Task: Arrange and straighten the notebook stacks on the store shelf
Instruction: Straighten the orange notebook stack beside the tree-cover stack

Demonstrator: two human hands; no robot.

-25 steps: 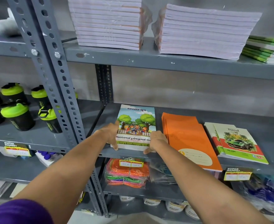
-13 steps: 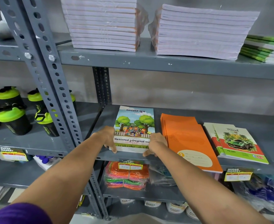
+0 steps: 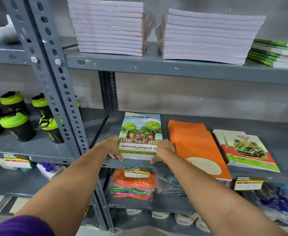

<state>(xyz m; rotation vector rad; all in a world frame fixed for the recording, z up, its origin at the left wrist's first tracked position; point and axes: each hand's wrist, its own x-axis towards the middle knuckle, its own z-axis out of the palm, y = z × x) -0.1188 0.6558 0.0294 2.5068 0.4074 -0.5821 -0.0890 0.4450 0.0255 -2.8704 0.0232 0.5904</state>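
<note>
- Both hands have slid nearer on the tree-cover notebook stack since a second ago: left hand and right hand now clamp its near corners, fingers curled around the edges.
- Best squeeze evenly and tap the stack square, parallel to the shelf lip.
- Room is tight rightward: orange notebooks lie just beside; leftward, bare shelf reaches the upright post.

Both hands now sit nearer the shelf's front lip: the left hand and right hand clamp the tree-cover notebook stack at its near corners, toward 6 o'clock, fingertips curling under its front edge
</note>
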